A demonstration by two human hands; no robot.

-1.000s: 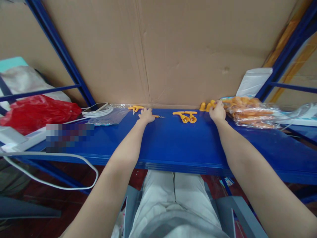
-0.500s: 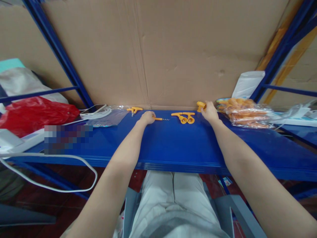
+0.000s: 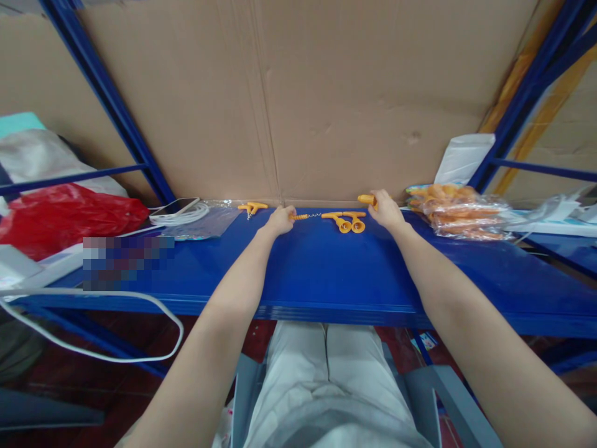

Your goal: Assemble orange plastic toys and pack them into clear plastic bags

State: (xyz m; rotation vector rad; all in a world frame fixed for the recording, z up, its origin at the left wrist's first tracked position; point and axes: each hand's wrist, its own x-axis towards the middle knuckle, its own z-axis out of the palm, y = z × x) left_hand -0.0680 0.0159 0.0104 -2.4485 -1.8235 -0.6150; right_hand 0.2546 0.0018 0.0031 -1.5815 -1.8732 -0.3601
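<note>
My left hand (image 3: 282,220) is closed on a yellow corkscrew (image 3: 301,217), whose ridged shaft and metal spiral point right above the blue tabletop. At the back edge, my right hand (image 3: 388,211) grips a yellow plastic piece (image 3: 366,199); its far side is hidden by the fingers. Between the hands lie two yellow T-handled pieces (image 3: 344,215) with round cups (image 3: 344,226) facing me, side by side. Left of my left hand rest yellow T-handles (image 3: 254,206) with metal spirals beneath them.
A clear bag (image 3: 466,214) of orange pieces lies at the right on the blue table (image 3: 326,274). At the left are a flat plastic bag (image 3: 209,224), a coiled white cable (image 3: 180,213) and a red bag (image 3: 74,214). Cardboard (image 3: 336,106) stands behind.
My right hand has moved left with the yellow piece, which has turned more sideways. My left hand has shifted slightly right and up, and the corkscrew's spiral tip is raised nearer the cupped pieces.
</note>
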